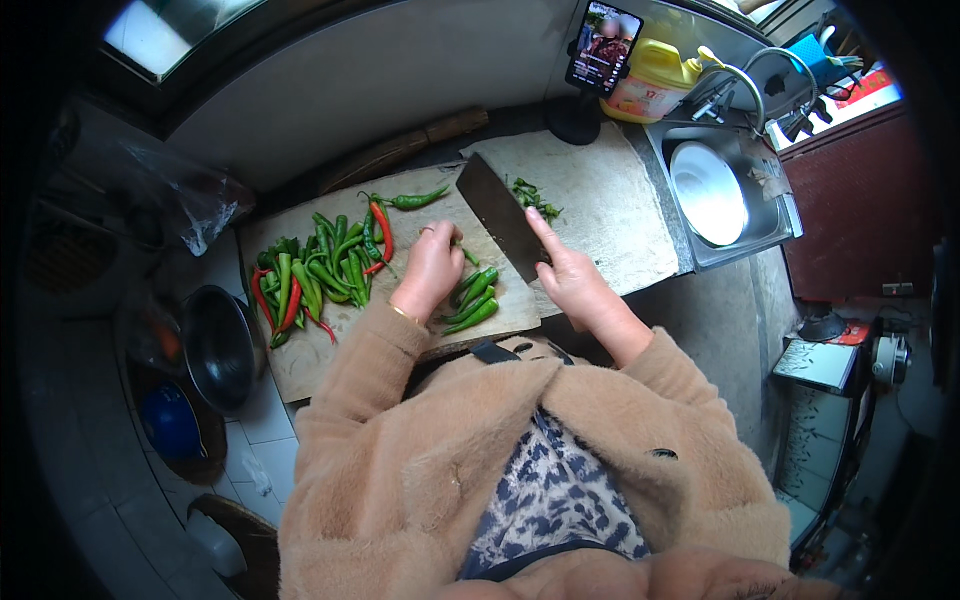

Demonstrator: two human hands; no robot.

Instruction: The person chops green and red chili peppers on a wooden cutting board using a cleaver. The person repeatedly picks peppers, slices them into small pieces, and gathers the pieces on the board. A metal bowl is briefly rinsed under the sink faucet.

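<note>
My right hand point(574, 281) grips a wide-bladed cleaver point(501, 216), its index finger laid along the blade. My left hand point(433, 266) is closed around a green chili pepper, whose tip point(471, 257) pokes out to the right; the rest is hidden by the fingers. Below it, several green chilies point(472, 301) lie on the wooden cutting board point(409, 330). A larger heap of green and red chilies point(322, 262) lies left of my left hand. One red chili point(382, 229) and a long green chili point(421, 198) lie at the board's back. Past the cleaver sit cut green stem pieces point(535, 196).
A pale cloth point(600, 202) lies right of the board. Beyond it, a steel sink point(780, 217) holds a white basin point(709, 193). A phone point(604, 49) on a stand and a yellow jug point(652, 82) stand behind. A dark metal bowl point(223, 349) sits at left.
</note>
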